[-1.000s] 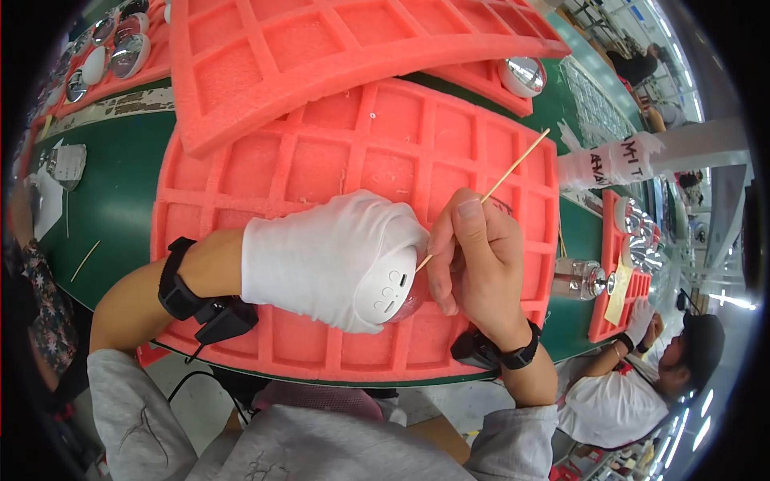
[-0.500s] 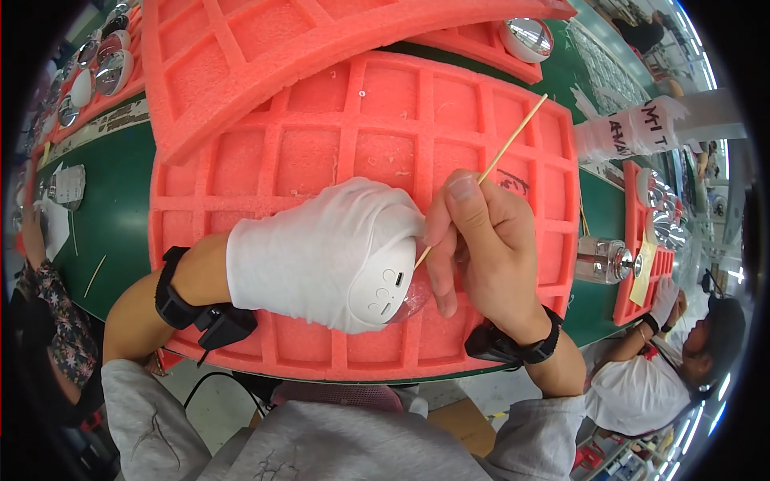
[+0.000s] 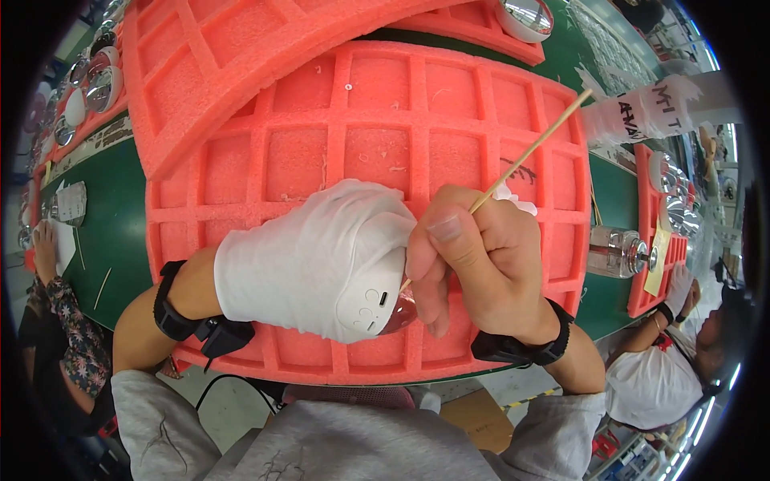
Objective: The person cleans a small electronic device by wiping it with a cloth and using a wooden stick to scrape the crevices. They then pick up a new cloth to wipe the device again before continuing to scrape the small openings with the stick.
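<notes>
Hand on the left (image 3: 317, 258), gloved in white cloth, grips white rounded plastic device (image 3: 375, 300); bare right hand (image 3: 485, 264) pinches thin wooden stick (image 3: 529, 153), above red foam tray (image 3: 455, 158).

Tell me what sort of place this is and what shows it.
Likely a factory assembly workshop: compartmented red foam trays lie on a green worktable, several shiny silver-and-white domed units sit at the left, and a co-worker in a white top is at the right.
</notes>
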Demonstrator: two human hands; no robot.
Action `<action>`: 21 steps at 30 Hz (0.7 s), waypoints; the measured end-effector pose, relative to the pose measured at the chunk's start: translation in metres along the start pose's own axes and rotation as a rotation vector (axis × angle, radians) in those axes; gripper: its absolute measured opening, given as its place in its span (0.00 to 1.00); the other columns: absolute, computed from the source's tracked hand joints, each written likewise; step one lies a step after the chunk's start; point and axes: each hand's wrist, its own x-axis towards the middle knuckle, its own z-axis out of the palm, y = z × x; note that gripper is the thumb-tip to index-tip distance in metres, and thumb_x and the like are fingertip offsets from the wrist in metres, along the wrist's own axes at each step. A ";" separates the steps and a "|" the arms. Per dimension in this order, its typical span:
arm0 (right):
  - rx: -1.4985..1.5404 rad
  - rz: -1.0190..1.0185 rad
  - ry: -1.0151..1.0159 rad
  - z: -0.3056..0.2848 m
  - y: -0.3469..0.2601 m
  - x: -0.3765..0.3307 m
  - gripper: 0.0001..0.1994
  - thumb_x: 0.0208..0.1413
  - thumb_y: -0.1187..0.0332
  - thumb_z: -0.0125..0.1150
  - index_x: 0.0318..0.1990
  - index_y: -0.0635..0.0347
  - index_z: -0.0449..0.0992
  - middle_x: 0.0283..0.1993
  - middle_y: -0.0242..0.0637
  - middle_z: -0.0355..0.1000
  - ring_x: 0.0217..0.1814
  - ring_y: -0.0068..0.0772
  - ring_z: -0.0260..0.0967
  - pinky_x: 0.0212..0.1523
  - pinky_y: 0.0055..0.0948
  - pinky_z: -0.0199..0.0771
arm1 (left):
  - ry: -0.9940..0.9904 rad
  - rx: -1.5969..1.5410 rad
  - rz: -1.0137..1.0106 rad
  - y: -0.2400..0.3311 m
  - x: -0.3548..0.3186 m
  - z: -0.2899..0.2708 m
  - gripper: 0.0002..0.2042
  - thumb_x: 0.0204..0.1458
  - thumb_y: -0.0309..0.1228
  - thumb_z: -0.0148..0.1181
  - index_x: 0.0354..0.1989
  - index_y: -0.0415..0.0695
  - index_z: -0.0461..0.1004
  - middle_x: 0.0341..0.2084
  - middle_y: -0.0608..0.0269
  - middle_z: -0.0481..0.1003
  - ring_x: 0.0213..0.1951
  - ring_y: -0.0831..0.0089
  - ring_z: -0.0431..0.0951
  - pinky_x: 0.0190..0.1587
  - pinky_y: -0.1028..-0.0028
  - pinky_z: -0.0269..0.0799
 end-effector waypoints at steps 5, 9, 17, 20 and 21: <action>-0.019 0.083 -0.044 -0.003 -0.005 0.002 0.20 0.76 0.65 0.41 0.31 0.66 0.70 0.16 0.38 0.71 0.12 0.25 0.67 0.12 0.21 0.65 | 0.040 0.063 0.084 0.002 0.000 -0.001 0.15 0.41 0.29 0.70 0.37 0.45 0.72 0.33 0.55 0.73 0.38 0.51 0.74 0.45 0.58 0.70; -0.146 -0.014 -0.072 -0.001 -0.004 -0.001 0.21 0.77 0.63 0.41 0.31 0.66 0.71 0.16 0.39 0.72 0.11 0.25 0.67 0.11 0.21 0.64 | 0.000 0.012 -0.018 0.002 0.002 0.000 0.16 0.42 0.30 0.71 0.38 0.45 0.72 0.33 0.55 0.73 0.37 0.51 0.74 0.44 0.58 0.71; 0.104 0.119 0.134 0.002 -0.001 0.003 0.22 0.77 0.64 0.37 0.31 0.66 0.71 0.16 0.40 0.72 0.10 0.26 0.66 0.11 0.21 0.64 | -0.004 -0.017 -0.044 0.002 0.003 -0.001 0.17 0.42 0.32 0.73 0.38 0.43 0.72 0.32 0.55 0.73 0.36 0.51 0.74 0.42 0.57 0.71; 0.032 0.064 0.092 0.003 -0.002 0.000 0.21 0.77 0.65 0.37 0.31 0.66 0.71 0.17 0.40 0.72 0.10 0.27 0.66 0.12 0.21 0.65 | -0.033 0.035 0.018 0.007 0.007 -0.009 0.17 0.42 0.32 0.73 0.38 0.43 0.72 0.32 0.55 0.72 0.36 0.51 0.74 0.42 0.58 0.71; -0.006 0.036 0.073 0.003 -0.002 -0.001 0.21 0.77 0.65 0.36 0.32 0.66 0.70 0.17 0.40 0.72 0.10 0.27 0.66 0.12 0.21 0.65 | -0.047 0.061 0.051 0.008 0.008 -0.011 0.17 0.42 0.32 0.72 0.38 0.42 0.72 0.31 0.55 0.72 0.36 0.51 0.74 0.42 0.58 0.71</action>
